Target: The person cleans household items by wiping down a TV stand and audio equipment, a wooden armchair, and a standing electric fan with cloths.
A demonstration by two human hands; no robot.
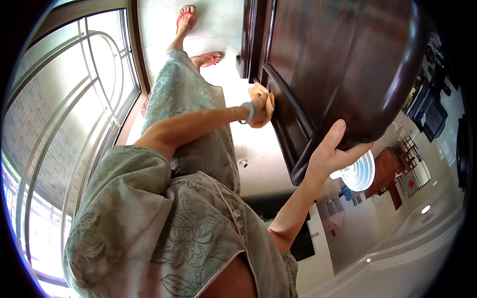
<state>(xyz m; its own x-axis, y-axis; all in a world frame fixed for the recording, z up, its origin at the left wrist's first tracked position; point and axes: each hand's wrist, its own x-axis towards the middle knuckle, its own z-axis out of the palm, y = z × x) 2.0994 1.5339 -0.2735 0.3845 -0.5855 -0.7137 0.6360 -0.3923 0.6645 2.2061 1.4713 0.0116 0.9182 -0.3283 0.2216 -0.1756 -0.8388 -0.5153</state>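
My left hand, with a pale bracelet at the wrist, is closed around a crumpled orange-tan cloth. The cloth touches the lower side of a dark, glossy wooden furniture piece, beside its raised rail. Farther right, my right hand grips the rounded edge of the same wood. Its thumb lies against the wood and the fingers reach around the edge, partly hidden.
On the left is a window with curved metal bars. My feet in red flip-flops stand on the pale floor. A white fan is behind my right hand, with more furniture beyond.
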